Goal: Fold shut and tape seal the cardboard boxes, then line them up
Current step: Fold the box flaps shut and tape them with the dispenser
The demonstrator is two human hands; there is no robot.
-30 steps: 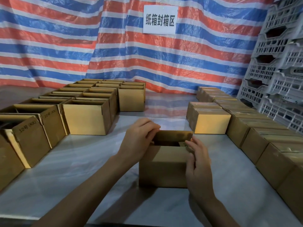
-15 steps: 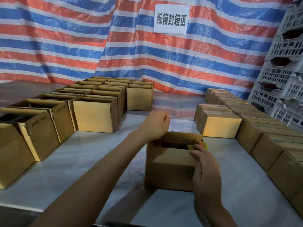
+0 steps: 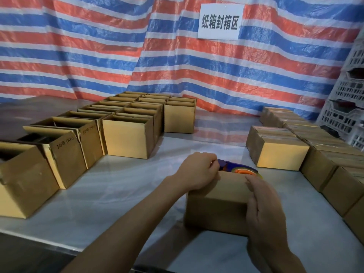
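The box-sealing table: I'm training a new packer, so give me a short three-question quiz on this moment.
1. True or false: the box under the hands has its top flaps folded down.
2. Which side of the table holds the open boxes: A) the person's left, B) the person's right?
3. What tool lies just behind the box?

Key:
1. True; the left hand presses the top and the right hand steadies the near right corner.
2. A; the sealed boxes line the right.
3. The tape dispenser.
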